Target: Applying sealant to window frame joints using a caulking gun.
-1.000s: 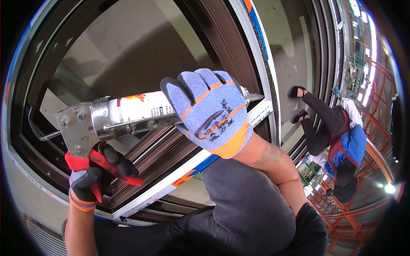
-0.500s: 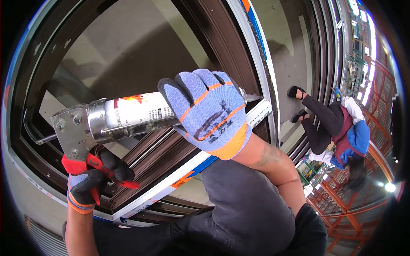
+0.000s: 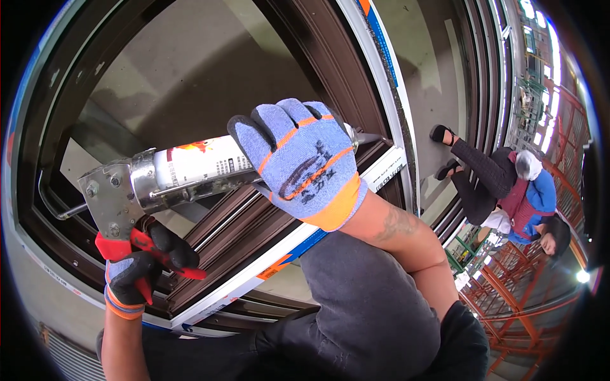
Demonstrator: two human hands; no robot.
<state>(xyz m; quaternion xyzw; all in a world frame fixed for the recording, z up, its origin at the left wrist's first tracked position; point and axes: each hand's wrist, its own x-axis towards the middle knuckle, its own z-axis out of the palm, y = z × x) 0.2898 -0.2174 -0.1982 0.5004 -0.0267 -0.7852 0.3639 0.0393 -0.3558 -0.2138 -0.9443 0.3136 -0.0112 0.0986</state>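
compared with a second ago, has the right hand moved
Yes, the right hand has shifted slightly left, away from the white frame corner.

Brown profiled frames (image 3: 330, 70) and orange metal racks (image 3: 506, 302) show a factory-like workshop.

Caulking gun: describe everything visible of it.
The caulking gun has a scuffed grey body that looks like metal, red grips, a bent rod at the rear and a white cartridge with orange and dark printing. It runs across the picture, its nozzle pointing right towards the brown frame; whether the tip touches is unclear. The left hand grasps the grips; the right hand wraps around the front part.
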